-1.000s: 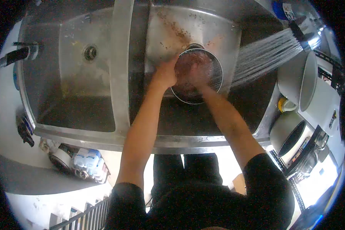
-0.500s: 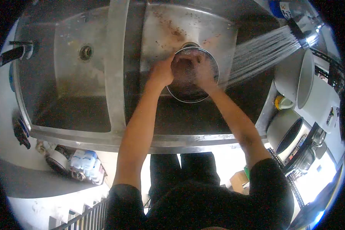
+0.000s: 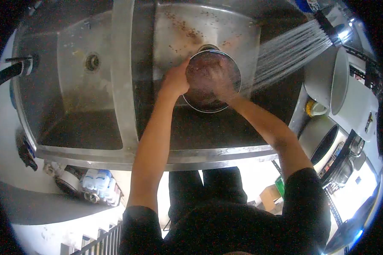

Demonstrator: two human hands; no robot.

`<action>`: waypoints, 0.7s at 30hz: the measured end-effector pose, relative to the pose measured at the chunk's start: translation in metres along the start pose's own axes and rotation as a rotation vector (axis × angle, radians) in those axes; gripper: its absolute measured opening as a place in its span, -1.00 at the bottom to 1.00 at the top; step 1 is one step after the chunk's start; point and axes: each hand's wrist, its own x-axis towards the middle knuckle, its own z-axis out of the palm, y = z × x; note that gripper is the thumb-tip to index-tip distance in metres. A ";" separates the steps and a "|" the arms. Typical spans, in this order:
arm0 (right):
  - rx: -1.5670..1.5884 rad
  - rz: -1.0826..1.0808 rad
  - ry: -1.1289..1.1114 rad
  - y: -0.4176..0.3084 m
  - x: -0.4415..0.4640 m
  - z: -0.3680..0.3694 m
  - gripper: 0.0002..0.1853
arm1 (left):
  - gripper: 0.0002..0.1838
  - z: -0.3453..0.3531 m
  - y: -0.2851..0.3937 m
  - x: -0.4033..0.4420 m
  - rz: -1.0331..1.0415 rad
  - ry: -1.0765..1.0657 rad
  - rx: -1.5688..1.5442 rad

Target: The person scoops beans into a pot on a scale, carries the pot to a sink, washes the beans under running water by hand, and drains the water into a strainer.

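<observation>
A round, metal-rimmed bowl-like vessel (image 3: 203, 111) with a dark reddish-brown inside sits in the right sink basin, just below the drain (image 3: 208, 46). Whether its wall is solid or mesh I cannot make out. My left hand (image 3: 175, 80) grips the rim on the left side, its fingertips partly hidden over the edge. Inside the vessel is my right hand (image 3: 221, 80), its fingers blurred among the contents. From a spray head (image 3: 339, 35) at upper right, water streams (image 3: 287, 55) toward the vessel and my right wrist.
Brown bits (image 3: 189, 32) lie scattered over the right basin floor. A divider (image 3: 123, 76) separates it from the left basin with its own drain (image 3: 92, 62). Large pots (image 3: 323, 80) stand at the right. A black-handled tap (image 3: 12, 72) is at far left; wrapped bottles (image 3: 98, 182) sit below.
My right hand has shifted within the vessel, its fingers blurrier now. The left hand keeps its hold on the rim. Water still runs, and the whole view has shifted slightly.
</observation>
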 end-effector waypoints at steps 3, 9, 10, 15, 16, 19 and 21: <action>0.086 0.206 -0.111 0.006 -0.006 0.057 -0.62 | 0.03 -0.003 0.002 -0.001 -0.016 -0.016 0.015; -0.070 0.656 0.387 -0.004 0.027 0.159 -0.57 | 0.04 -0.017 0.018 -0.005 0.022 0.026 -0.006; -0.047 0.711 0.363 -0.005 0.033 0.157 -0.54 | 0.04 -0.017 0.018 -0.003 0.029 0.039 0.039; 0.266 0.397 -0.396 -0.031 0.035 0.082 -0.39 | 0.03 -0.009 0.007 -0.003 0.013 0.019 0.051; 0.368 0.300 -0.487 -0.030 0.031 0.083 -0.37 | 0.03 -0.009 0.007 -0.003 -0.004 0.004 0.050; 0.596 0.159 -0.380 -0.016 0.003 0.033 -0.41 | 0.02 -0.012 0.009 -0.003 -0.050 -0.025 0.053; 0.344 0.136 -0.092 0.001 -0.023 0.063 -0.44 | 0.01 -0.011 0.008 -0.003 -0.067 -0.031 0.073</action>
